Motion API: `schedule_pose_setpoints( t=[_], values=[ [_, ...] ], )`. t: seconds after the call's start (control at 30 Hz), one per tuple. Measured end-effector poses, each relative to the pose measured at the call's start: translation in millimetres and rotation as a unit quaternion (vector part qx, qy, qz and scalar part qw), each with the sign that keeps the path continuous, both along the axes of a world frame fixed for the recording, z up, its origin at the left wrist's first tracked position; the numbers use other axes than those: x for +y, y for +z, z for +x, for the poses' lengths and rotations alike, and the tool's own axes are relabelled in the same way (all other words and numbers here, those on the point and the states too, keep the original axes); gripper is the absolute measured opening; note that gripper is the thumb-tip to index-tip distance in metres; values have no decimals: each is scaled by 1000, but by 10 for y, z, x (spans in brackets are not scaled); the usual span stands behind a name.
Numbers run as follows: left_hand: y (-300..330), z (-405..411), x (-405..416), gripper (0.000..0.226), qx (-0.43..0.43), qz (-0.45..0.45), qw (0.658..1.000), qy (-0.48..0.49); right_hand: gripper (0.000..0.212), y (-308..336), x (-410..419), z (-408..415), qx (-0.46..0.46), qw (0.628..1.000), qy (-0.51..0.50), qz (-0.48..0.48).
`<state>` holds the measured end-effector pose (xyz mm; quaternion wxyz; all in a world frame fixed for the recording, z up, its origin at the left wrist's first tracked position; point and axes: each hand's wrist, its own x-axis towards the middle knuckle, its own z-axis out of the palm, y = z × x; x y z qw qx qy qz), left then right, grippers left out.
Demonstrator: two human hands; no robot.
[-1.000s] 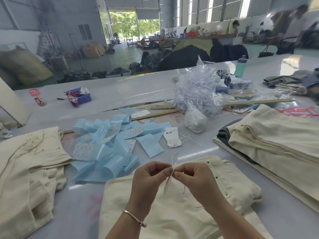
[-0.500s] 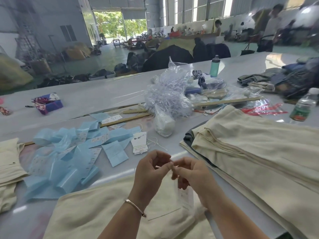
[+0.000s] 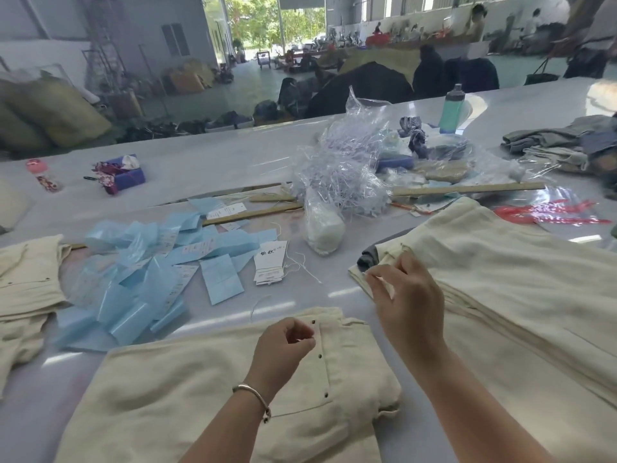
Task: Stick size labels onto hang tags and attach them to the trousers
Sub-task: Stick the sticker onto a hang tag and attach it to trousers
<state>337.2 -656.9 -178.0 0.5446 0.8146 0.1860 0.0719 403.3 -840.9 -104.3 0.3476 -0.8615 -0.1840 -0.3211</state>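
Folded cream trousers (image 3: 200,379) lie in front of me on the table. My left hand (image 3: 287,342) hovers over their studded pocket, fingers curled and thumb against the forefinger, with nothing visible between them. My right hand (image 3: 407,302) reaches right and pinches the near corner of the stack of cream trousers (image 3: 500,279). A small pile of white hang tags (image 3: 268,265) with strings lies behind, beside scattered blue label sheets (image 3: 133,262). A loose white string (image 3: 257,304) curls at the trousers' top edge.
More cream trousers (image 3: 26,279) lie at the left. Behind the tags stand a crumpled plastic bag of fasteners (image 3: 340,182), a small white bag (image 3: 322,225), a wooden ruler (image 3: 467,189), a green bottle (image 3: 451,110) and red strips (image 3: 551,212). A purple box (image 3: 123,175) sits far left.
My hands were together pinching a string over the trousers. They have parted: the right hand moved to the stack's corner, the left dropped onto the trousers in front.
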Motion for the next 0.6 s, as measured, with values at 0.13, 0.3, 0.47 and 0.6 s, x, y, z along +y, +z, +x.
schedule_pose_setpoints(
  t=[0.13, 0.3, 0.47, 0.6],
  values=[
    [-149, 92, -144, 13, 21, 51, 997, -45, 6, -111, -44, 147, -8, 999, 48, -9],
    [-348, 392, -368, 21, 9, 202, 975, -95, 9, -694, -151, 174, 201, 974, 96, -28],
    [-454, 964, -518, 28, 41, 356, 923, -138, 12, -1169, -210, 164, 349, 934, 70, -24],
    [-518, 1229, -545, 25, 111, 475, 859, -154, 10, -1279, -158, 275, 384, 922, 39, 37]
  ],
)
